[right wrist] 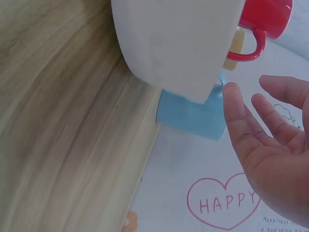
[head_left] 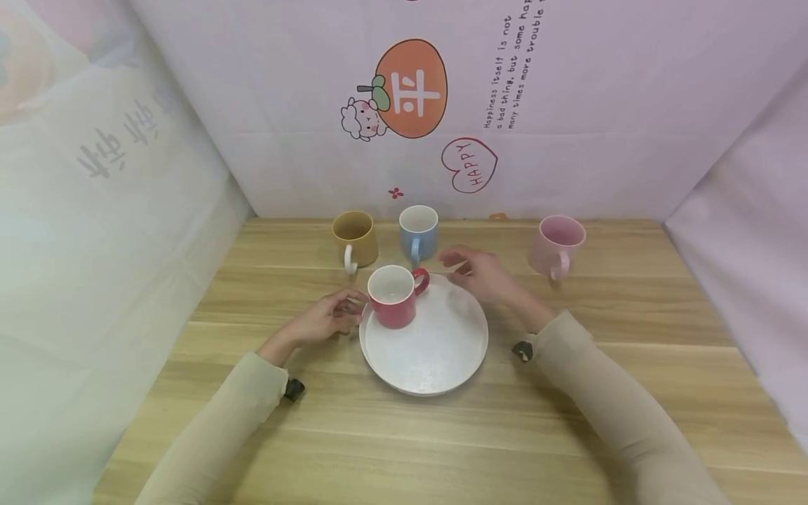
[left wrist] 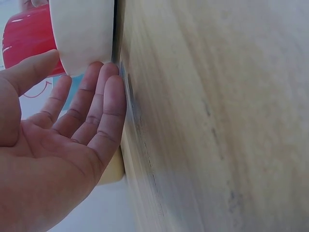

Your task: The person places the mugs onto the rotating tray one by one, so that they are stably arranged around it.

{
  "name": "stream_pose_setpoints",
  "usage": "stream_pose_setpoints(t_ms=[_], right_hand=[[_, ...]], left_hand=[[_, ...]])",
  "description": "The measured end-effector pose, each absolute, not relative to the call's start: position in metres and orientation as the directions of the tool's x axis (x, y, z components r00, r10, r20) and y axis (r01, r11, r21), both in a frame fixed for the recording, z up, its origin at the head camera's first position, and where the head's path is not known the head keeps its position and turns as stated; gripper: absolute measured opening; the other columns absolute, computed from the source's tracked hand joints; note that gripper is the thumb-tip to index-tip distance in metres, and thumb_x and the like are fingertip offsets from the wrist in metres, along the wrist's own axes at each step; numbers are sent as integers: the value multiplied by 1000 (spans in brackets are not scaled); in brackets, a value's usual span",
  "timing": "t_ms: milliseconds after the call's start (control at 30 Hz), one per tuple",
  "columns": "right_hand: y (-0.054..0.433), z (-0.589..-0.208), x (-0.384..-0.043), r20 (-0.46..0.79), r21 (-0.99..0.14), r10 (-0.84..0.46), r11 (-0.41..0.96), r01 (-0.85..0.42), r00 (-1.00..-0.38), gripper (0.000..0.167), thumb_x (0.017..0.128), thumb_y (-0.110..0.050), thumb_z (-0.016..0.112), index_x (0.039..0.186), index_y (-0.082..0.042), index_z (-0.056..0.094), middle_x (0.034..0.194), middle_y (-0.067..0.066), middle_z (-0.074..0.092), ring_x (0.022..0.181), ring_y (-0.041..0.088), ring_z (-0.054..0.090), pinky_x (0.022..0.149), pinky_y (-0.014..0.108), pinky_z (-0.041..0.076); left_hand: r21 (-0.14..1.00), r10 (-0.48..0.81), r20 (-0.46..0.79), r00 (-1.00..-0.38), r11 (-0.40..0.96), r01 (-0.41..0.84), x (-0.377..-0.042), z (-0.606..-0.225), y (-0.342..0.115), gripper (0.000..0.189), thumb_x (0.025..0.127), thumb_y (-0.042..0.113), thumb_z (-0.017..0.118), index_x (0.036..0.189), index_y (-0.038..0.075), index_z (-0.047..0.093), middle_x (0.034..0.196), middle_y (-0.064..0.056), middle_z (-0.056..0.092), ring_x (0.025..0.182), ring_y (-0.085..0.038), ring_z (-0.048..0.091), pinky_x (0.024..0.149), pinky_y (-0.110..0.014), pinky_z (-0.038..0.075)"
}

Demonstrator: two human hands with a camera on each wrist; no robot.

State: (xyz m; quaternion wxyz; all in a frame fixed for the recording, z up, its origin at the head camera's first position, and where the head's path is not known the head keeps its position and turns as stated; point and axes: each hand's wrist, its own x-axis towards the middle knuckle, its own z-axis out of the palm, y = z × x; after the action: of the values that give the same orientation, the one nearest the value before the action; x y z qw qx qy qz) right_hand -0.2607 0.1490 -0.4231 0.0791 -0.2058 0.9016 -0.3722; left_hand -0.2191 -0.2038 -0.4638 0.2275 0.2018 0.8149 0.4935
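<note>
A round white tray point(head_left: 435, 351) lies on the wooden table, and a red mug point(head_left: 394, 312) with a white inside stands upright on its far left part, handle pointing right. At the tray's left rim is my left hand point(head_left: 325, 317); in the left wrist view its fingers point(left wrist: 113, 104) are nearly straight, tips right at the tray's wall point(left wrist: 84, 36). My right hand point(head_left: 486, 275) hovers by the tray's far right edge with loosely bent fingers and holds nothing. Just beyond the tray stands a light blue mug point(head_left: 419, 242), its handle toward me.
A mustard-yellow mug point(head_left: 360, 245) with a white handle stands at the back left. Farther right, a pink mug point(head_left: 555, 245) stands beyond the right forearm. A printed white cloth point(head_left: 284, 84) hangs behind the table and along both sides.
</note>
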Motion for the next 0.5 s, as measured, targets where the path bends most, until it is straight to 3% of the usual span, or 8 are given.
stream_pose_setpoints(t_ms=[267,500], right_hand=[[158,-422,-258,28,-685,-425,651,-327,-905,40,96,-10,62,135,-10,56,129,15,66,109,33,69,92,46,58],[164,-422,-258,47,-682,-425,647,-340,-904,40,94,-10,62,134,-10,57,127,15,67,107,32,69,90,45,59]], left_hand=[[885,580,-164,-798,444,141,-219,-462,-205,48,99,10,60,145,6,45,133,-26,61,119,-35,62,83,-37,60],[884,577,-174,-798,449,132,-219,-462,-206,45,99,11,61,143,8,49,135,-22,60,120,-33,61,83,-35,61]])
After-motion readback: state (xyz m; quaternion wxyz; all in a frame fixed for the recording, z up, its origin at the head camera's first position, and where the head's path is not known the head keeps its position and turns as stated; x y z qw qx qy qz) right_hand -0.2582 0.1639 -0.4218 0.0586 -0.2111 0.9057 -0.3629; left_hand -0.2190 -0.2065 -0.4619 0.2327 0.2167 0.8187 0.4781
